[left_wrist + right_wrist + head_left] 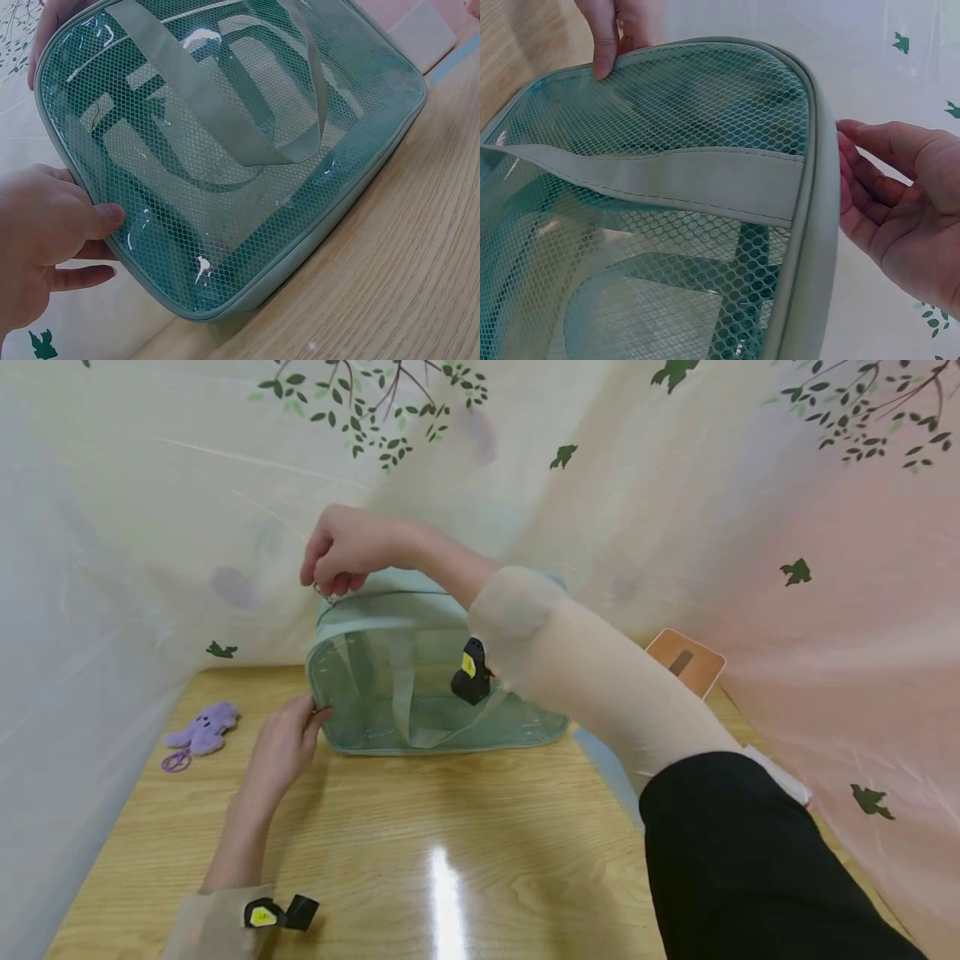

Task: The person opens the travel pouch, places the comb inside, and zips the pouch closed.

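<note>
A see-through green mesh tote bag with pale green trim and strap handles stands upright at the back of the table. My left hand grips its lower left side edge, thumb on the front face, as the left wrist view also shows. Above the bag's upper left corner, my right hand pinches a small metallic zipper pull at the top seam. In the right wrist view, the curled fingers of the right hand lie against the bag's top edge, and the pull is hidden there.
A purple plush keychain lies on the table left of the bag. To the right are an orange-brown flat item, a blue item partly under my right arm, and a white item. A printed curtain hangs behind.
</note>
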`<state>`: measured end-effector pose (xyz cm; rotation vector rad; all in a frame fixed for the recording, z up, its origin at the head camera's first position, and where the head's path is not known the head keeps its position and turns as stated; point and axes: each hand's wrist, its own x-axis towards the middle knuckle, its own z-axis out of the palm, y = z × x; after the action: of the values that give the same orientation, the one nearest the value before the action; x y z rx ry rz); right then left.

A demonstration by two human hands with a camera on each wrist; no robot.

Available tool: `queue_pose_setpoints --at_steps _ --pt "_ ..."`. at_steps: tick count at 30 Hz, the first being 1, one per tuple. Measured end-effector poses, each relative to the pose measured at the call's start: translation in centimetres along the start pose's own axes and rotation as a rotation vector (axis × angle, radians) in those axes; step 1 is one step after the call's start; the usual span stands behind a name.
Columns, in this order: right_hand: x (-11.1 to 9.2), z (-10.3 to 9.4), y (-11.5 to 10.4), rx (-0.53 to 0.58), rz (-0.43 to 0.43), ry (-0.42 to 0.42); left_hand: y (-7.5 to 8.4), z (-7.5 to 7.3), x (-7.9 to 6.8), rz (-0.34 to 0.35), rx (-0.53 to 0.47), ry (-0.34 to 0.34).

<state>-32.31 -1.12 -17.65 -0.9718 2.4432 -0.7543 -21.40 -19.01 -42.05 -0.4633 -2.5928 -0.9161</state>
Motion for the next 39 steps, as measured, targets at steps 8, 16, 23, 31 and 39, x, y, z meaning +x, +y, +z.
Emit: queue_pose_setpoints --at_steps 8,16,23,31,39 --pt "-2.3 -0.5 0.7 0.012 -0.196 0.147 0.0 -0.3 0.0 -0.009 0.003 -0.009" --pt "-6.6 -0.3 1.6 -0.005 -0.328 0.339 0.0 -0.8 0.0 -0.067 -0.005 -0.069" --pt "-11.9 1.1 4.7 0.142 -0.295 0.592 0.1 -1.1 0.1 -0.107 0.008 -0.127" --pt "-17.3 3.0 9.3 0.403 -0.332 0.932 0.0 -1.0 0.1 -0.123 0.001 -0.140" --pt "-20.5 5.3 12.2 0.605 -0.366 1.110 0.0 -1.3 0.0 -0.133 -0.007 -0.149"
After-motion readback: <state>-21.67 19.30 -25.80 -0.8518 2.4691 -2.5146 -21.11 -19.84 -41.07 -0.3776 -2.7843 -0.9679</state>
